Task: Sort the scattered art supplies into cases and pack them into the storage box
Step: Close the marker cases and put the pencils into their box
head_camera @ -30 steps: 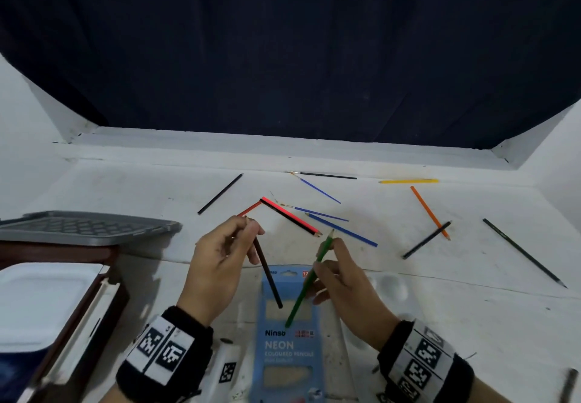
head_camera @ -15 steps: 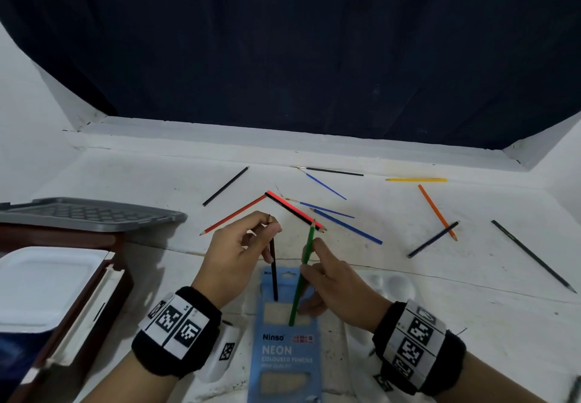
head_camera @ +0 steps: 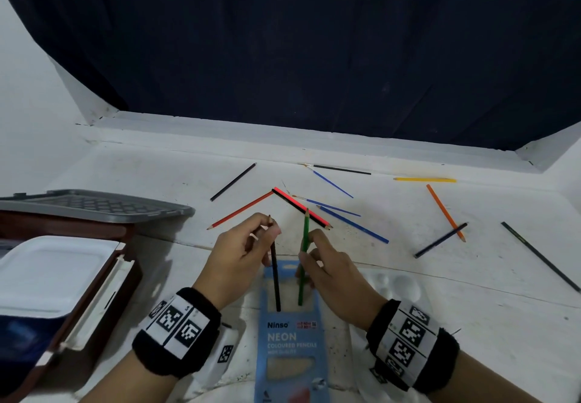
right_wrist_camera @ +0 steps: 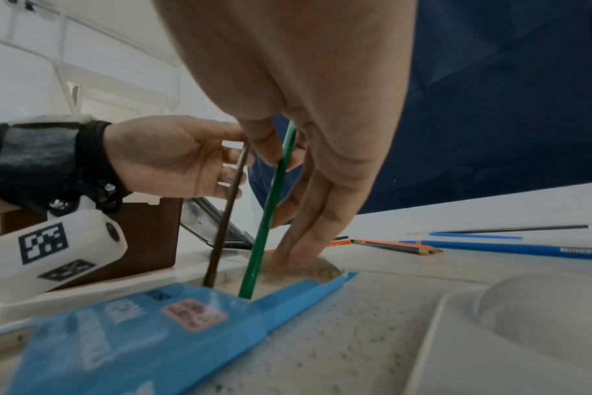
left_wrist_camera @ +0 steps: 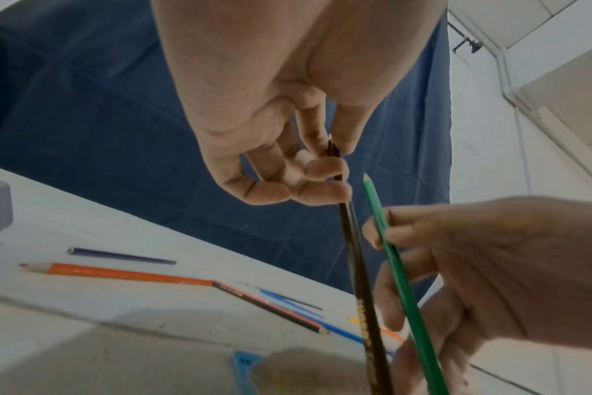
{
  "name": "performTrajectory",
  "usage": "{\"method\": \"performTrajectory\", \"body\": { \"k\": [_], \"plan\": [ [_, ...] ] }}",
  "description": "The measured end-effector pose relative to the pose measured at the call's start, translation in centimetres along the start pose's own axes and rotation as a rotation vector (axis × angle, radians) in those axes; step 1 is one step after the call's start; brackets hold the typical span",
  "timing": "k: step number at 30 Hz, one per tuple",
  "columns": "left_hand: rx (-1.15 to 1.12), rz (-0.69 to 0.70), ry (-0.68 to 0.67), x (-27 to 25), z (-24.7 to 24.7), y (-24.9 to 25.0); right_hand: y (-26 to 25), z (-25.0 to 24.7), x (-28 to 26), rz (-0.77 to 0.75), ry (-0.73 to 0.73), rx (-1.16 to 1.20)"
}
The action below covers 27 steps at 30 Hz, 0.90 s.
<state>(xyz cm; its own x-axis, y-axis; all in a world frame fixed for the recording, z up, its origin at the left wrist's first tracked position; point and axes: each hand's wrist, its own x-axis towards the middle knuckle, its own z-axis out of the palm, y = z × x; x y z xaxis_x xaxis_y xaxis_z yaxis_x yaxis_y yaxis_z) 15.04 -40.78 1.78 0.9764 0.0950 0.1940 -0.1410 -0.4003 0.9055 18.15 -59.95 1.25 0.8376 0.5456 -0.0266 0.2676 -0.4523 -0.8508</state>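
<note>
A blue cardboard pencil case [head_camera: 290,336] [right_wrist_camera: 129,328] lies flat on the white table in front of me, its open flap end facing away. My left hand [head_camera: 248,251] [left_wrist_camera: 321,171] pinches a dark brown pencil [head_camera: 275,273] [left_wrist_camera: 358,280] [right_wrist_camera: 225,211] near its tip. My right hand [head_camera: 320,264] [right_wrist_camera: 281,149] pinches a green pencil [head_camera: 303,261] [left_wrist_camera: 399,280] [right_wrist_camera: 267,213]. Both pencils stand steeply, side by side, lower ends at the case's mouth. The right hand's other fingers [right_wrist_camera: 301,240] press on the case's flap.
Several pencils and thin brushes lie scattered beyond the case: a red pencil [head_camera: 240,210], a red-black one [head_camera: 300,207], blue ones [head_camera: 353,224], orange [head_camera: 445,212], yellow [head_camera: 424,179], dark ones at right. A white paint palette [head_camera: 399,286] lies right. A brown storage box [head_camera: 94,283] with a grey lid [head_camera: 91,206] stands left.
Both pencils have swung from tilted to nearly upright and moved down, so their lower ends now meet the case's mouth. The hands have come closer together over the case.
</note>
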Motion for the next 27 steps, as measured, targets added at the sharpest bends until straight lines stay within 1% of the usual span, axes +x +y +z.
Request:
{"method": "performTrajectory", "body": {
  "k": [2,4,6,7,8,10,12,14,16,21,24,25,27],
  "plan": [
    [0.060,0.002,-0.033,0.6,0.3,-0.4,-0.1,0.0,0.4,0.005,0.030,0.000],
    [0.164,0.021,-0.113,1.5,0.6,-0.7,-0.1,0.2,1.0,0.015,0.042,-0.021],
    [0.263,0.024,-0.179,2.6,1.0,-1.1,0.1,0.4,1.8,0.065,0.025,-0.022],
    [0.310,0.008,-0.191,3.1,1.1,-1.5,0.2,0.5,2.3,0.105,0.014,-0.023],
    [0.353,-0.025,-0.197,3.7,1.1,-1.8,0.3,0.6,2.8,0.149,0.007,-0.028],
    [0.403,-0.137,-0.221,4.8,1.0,-2.8,0.5,0.7,3.5,0.217,0.010,-0.036],
    [0.506,-0.241,-0.286,5.6,0.7,-3.9,0.6,0.7,3.9,0.256,0.021,-0.032],
    [0.648,-0.281,-0.356,6.0,0.7,-4.5,0.9,0.7,4.1,0.284,0.030,-0.030],
    [0.749,-0.267,-0.385,6.0,0.8,-4.6,1.0,0.8,4.0,0.282,0.029,-0.082],
    [0.944,-0.228,-0.389,4.1,-0.1,-3.9,1.1,1.0,3.7,0.244,0.036,-0.178],
    [0.927,-0.169,-0.352,1.7,-1.0,-2.9,0.9,0.9,3.5,0.266,0.027,-0.153],
    [0.916,-0.132,-0.364,0.7,-1.2,-2.5,0.8,0.9,3.5,0.272,0.023,-0.145],
    [0.930,-0.090,-0.456,-1.5,-1.7,-2.1,0.6,1.0,3.5,0.285,0.018,-0.142]
  ]
}}
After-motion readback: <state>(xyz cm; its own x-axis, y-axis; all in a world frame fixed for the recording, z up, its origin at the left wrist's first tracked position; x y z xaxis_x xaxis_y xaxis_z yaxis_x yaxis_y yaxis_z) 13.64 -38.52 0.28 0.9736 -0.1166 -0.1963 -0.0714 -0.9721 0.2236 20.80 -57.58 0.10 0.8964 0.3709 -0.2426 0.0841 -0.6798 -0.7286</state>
